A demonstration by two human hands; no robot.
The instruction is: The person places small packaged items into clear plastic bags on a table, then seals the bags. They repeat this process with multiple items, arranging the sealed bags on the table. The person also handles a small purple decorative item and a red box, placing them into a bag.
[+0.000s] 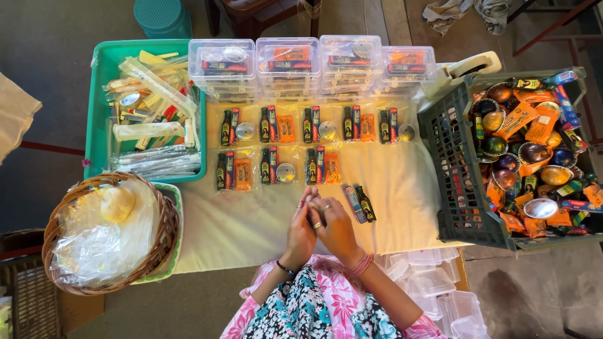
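Observation:
My left hand [300, 227] and my right hand [335, 225] are pressed together over the white cloth [251, 220] near its front edge, fingers touching. Whether anything lies between them is hidden. Just right of my right hand lie a small dark bottle [366, 204] and a blue and red tube [354, 204], side by side. Beyond the hands, two rows of small sets [276, 166] are laid out, each with a dark bottle, a tube, an orange sachet and a round tin.
Clear lidded boxes [311, 63] stand stacked along the far edge. A green tray [100, 69] of clear packets is at left, a wicker basket [160, 242] of plastic bags below it. A dark crate [449, 157] of mixed items stands right, empty clear boxes [440, 282] under it.

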